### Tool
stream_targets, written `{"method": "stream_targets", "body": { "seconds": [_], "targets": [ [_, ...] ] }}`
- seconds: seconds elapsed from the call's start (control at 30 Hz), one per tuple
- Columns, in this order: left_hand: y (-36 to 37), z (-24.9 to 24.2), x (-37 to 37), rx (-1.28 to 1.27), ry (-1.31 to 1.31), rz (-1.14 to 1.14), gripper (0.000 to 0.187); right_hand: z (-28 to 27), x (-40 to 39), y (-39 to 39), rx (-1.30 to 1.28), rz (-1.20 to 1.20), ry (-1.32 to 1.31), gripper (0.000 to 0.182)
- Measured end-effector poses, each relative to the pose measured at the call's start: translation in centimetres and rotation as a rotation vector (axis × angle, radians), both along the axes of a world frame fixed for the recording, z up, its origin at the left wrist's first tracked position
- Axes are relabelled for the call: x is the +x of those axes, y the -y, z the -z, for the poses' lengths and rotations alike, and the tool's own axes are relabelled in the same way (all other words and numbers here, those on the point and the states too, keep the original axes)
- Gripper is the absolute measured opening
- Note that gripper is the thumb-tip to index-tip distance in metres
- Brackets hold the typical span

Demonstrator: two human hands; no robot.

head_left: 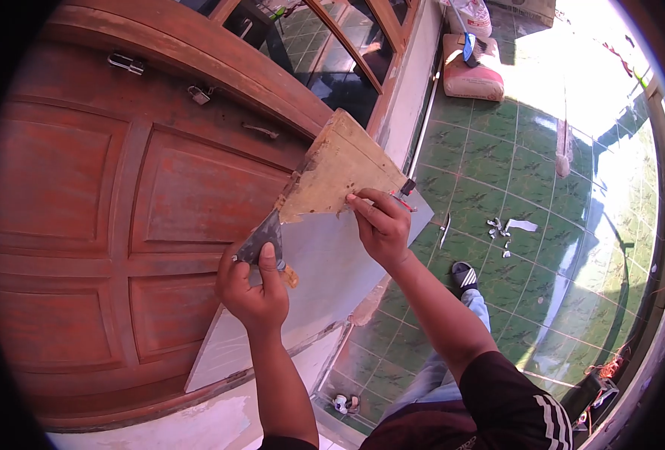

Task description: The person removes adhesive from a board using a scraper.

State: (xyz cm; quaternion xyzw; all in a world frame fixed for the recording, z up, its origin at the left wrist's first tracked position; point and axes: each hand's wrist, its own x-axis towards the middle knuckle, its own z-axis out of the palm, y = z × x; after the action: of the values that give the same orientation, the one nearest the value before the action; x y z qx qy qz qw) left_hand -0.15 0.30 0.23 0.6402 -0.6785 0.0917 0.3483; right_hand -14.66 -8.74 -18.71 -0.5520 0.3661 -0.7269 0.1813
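Observation:
My left hand is closed around a dark grey triangular blade, thumb pressed flat on it; a stubby yellow-orange piece sticks out beside the thumb. The blade's tip meets the lower left corner of a worn tan board with ragged edges and dark specks. On that board's lower part rest the pinched fingertips of my right hand; what they hold, if anything, is hidden. Beneath lies a larger pale grey panel. A small black and red item sits at the tan board's right corner.
A reddish-brown panelled door with padlocks stands at left, below a framed window. Green floor tiles carry white scraps and a thin blade-like strip. A filled sack lies at the back.

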Motion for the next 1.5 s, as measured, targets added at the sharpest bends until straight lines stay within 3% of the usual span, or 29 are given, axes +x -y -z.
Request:
{"method": "stream_targets", "body": {
  "seconds": [0.37,0.87,1.5],
  "targets": [
    [0.1,0.2,0.1,-0.009,0.003,0.029,0.021,0.5,-1.9,1.0,-0.116,0.000,-0.324,0.042],
    [0.0,-0.1,-0.2,0.013,-0.014,0.015,0.018,3.3,-2.5,-1.9,0.046,-0.031,-0.297,0.024],
    [0.2,-0.1,0.0,-0.004,0.028,0.022,0.022,8.3,-5.5,-7.1,0.258,-0.006,-0.285,0.016]
  ]
}}
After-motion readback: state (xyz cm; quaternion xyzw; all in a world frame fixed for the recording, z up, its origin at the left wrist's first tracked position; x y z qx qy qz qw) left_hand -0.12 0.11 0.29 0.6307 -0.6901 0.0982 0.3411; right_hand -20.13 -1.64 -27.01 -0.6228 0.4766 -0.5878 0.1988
